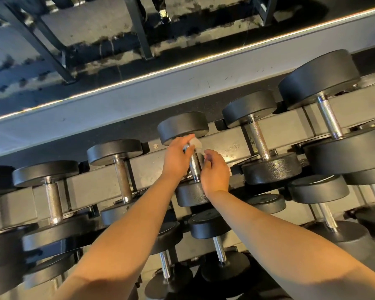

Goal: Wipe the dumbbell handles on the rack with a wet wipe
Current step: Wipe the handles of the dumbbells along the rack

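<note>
My left hand [177,158] pinches the wet wipe [197,143] at the top of the middle dumbbell's chrome handle [194,167], top tier of the rack [232,146]. Right hand [214,172] fingers loosely curled beside the handle, holding nothing I can see. Wipe's limp and thin, so wrap it round the knurling; the dumbbell looks heavy and should stay put.

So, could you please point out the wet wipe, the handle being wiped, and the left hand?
wet wipe [197,143]: head view, white crumpled part above the handle.
dumbbell handle [194,167]: head view, bare chrome between both hands.
left hand [176,158]: head view, back of hand.
</note>
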A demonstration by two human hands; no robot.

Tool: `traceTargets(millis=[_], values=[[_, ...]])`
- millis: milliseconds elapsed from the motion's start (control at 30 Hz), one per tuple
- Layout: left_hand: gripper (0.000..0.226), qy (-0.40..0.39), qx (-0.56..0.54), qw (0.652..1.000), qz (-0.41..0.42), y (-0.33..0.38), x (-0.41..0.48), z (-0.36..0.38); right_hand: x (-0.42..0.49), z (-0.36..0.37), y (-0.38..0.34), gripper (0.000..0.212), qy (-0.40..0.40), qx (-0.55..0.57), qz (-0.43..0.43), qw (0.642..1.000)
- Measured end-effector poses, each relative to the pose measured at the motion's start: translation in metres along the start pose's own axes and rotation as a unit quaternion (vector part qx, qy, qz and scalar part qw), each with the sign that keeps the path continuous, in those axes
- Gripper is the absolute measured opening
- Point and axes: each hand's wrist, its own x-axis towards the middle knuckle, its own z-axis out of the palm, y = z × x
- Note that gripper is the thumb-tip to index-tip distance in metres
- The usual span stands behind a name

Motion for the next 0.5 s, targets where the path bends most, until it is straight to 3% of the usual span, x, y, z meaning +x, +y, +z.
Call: traceTargets(millis=[100, 200, 333, 500], values=[[0.044, -0.022, 0.091, 0.995, 0.033, 0.003, -0.002, 0.007, 0.001, -0.001, 0.0, 0.03, -0.007, 0.012, 0.003, 1.0], [0.037, 0.009, 0.113, 0.993, 0.029, 0.003, 0.001, 0.011, 0.001, -0.001, -0.001, 0.028, -0.008, 0.017, 0.005, 1.0], [0.021, 0.013, 0.121, 0.992, -0.01, 0.01, 0.003, 0.014, 0.004, -0.002, 0.001, 0.031, -0.008, 0.011, 0.005, 1.0], [0.013, -0.058, 0.102, 0.989, -0.093, 0.019, -0.017, 0.013, 0.004, 0.0, 0.007, 0.036, -0.011, 0.05, 0.004, 0.999]])
